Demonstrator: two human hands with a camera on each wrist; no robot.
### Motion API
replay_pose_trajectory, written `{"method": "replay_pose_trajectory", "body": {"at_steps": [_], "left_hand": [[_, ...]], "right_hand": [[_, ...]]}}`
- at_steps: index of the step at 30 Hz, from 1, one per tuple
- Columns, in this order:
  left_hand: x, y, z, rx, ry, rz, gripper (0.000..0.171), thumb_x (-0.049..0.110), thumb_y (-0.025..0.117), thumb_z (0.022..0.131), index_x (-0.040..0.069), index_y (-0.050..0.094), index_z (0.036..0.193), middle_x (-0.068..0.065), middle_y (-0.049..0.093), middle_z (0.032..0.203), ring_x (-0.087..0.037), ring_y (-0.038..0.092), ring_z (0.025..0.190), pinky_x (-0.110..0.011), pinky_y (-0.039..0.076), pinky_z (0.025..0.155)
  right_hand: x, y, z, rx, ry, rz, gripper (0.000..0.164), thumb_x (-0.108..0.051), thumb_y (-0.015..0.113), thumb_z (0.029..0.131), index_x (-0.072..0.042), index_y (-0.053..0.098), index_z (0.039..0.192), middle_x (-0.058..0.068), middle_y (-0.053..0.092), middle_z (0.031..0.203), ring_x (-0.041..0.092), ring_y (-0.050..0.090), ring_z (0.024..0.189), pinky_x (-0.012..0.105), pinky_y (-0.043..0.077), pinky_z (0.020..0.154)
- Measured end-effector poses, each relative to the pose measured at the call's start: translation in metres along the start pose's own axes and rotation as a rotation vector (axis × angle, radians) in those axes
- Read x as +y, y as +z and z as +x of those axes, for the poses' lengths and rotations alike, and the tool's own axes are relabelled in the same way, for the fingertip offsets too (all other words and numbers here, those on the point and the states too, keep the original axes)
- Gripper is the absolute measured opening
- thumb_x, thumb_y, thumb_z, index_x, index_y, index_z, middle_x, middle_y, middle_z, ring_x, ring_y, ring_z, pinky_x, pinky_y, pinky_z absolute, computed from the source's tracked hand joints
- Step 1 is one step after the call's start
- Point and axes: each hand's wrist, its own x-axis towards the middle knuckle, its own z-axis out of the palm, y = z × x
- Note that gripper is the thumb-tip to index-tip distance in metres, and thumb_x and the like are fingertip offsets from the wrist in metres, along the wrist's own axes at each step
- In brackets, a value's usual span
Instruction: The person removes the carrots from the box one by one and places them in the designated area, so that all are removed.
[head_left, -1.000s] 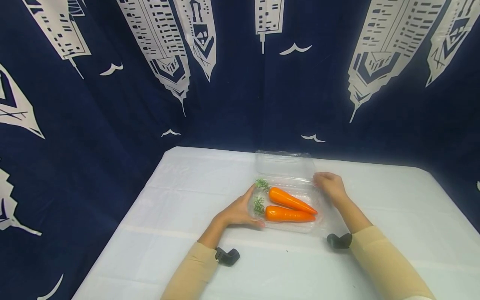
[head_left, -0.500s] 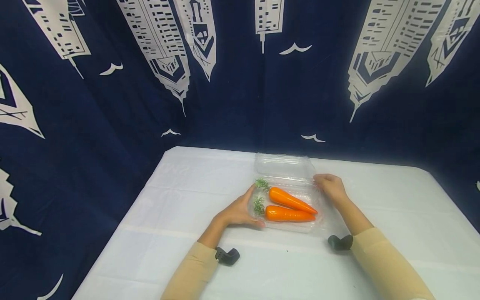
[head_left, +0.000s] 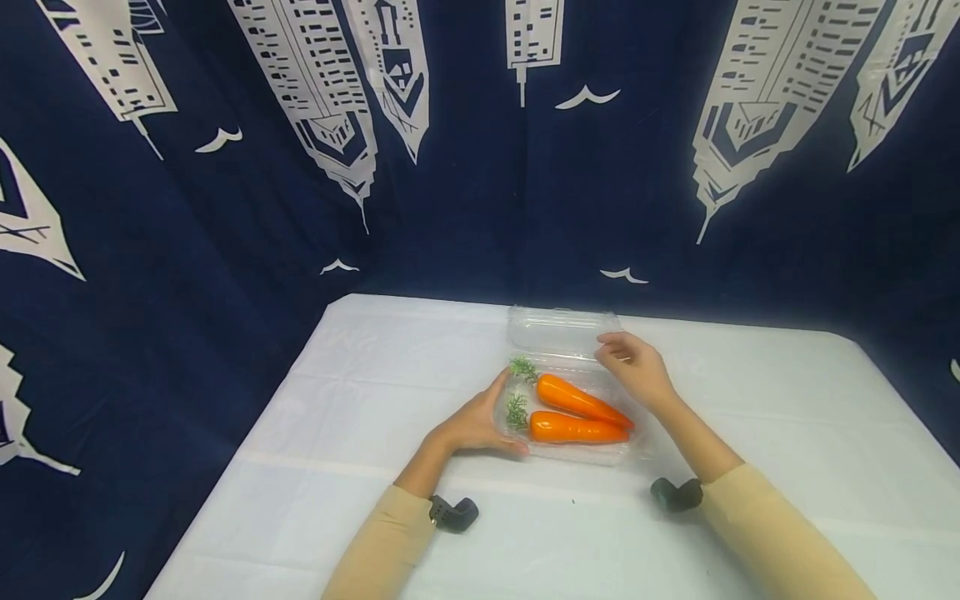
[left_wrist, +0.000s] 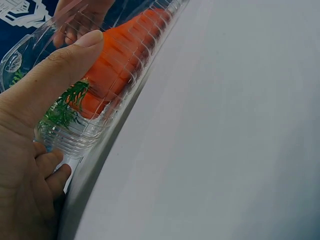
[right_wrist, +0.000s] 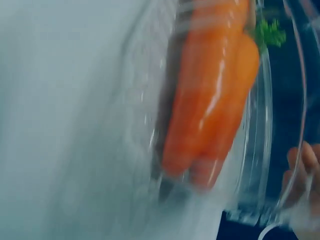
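Observation:
A clear plastic clamshell container point(head_left: 592, 456) lies on the white table, its lid point(head_left: 555, 331) folded back at the far side. Inside are two carrots: an upper carrot point(head_left: 577, 398) and a lower carrot point(head_left: 576, 428). Both have green leafy tops at the left. My left hand point(head_left: 472, 425) holds the container's left end, the thumb along its near side and fingers around the left edge. My right hand point(head_left: 637, 371) is over the container's right back part, by the lid, fingers loosely bent. Whether it touches the lid is unclear; the right wrist view is blurred.
The white cloth-covered table point(head_left: 352, 400) extends around the container. Behind it hangs a dark blue curtain point(head_left: 465, 225) printed with white buildings and birds. Dark wrist devices, a left one point(head_left: 454, 514) and a right one point(head_left: 677, 495), are worn near the sleeve cuffs.
My right hand has left the right end of the hinge and moved left, over the lid's near right corner. The lid has sunk slightly. My left hand and the carrots stay put.

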Motion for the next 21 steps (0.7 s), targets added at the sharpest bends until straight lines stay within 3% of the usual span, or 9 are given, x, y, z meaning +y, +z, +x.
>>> {"method": "replay_pose_trajectory", "body": {"at_steps": [5,8,17,21], "left_hand": [[-0.002,0.001,0.001,0.002,0.010,-0.009,0.132,0.050,0.085,0.054,0.024,-0.004,0.149,-0.008,0.013,0.153,-0.028,0.023,0.135,-0.047,0.026,0.106],[-0.002,0.001,0.001,0.004,0.016,-0.017,0.133,0.050,0.086,0.054,0.024,-0.003,0.149,-0.006,0.012,0.153,-0.026,0.023,0.135,-0.046,0.026,0.107],[-0.004,0.003,0.002,-0.004,-0.002,-0.015,0.133,0.050,0.086,0.053,0.028,-0.004,0.149,-0.004,0.012,0.153,-0.024,0.022,0.136,-0.045,0.025,0.107],[-0.004,0.002,0.002,0.000,0.003,-0.014,0.133,0.051,0.085,0.053,0.028,-0.004,0.149,-0.004,0.012,0.153,-0.024,0.022,0.136,-0.044,0.025,0.107]], "right_hand": [[-0.009,0.014,-0.003,-0.172,-0.034,-0.043,0.033,-0.019,0.060,0.090,-0.002,0.058,0.118,0.012,0.063,0.101,0.027,0.057,0.090,0.040,0.052,0.079],[-0.009,0.021,-0.004,-0.227,-0.056,-0.080,0.031,-0.015,0.062,0.088,-0.003,0.059,0.116,0.010,0.063,0.100,0.025,0.057,0.089,0.041,0.051,0.080],[0.002,0.032,-0.004,-0.269,-0.142,-0.140,0.033,-0.014,0.067,0.082,-0.001,0.062,0.112,0.009,0.064,0.097,0.025,0.057,0.088,0.043,0.049,0.080],[0.005,0.035,-0.003,-0.284,-0.138,-0.177,0.038,-0.018,0.070,0.081,-0.003,0.062,0.114,0.008,0.064,0.099,0.025,0.056,0.089,0.043,0.049,0.080]]}}
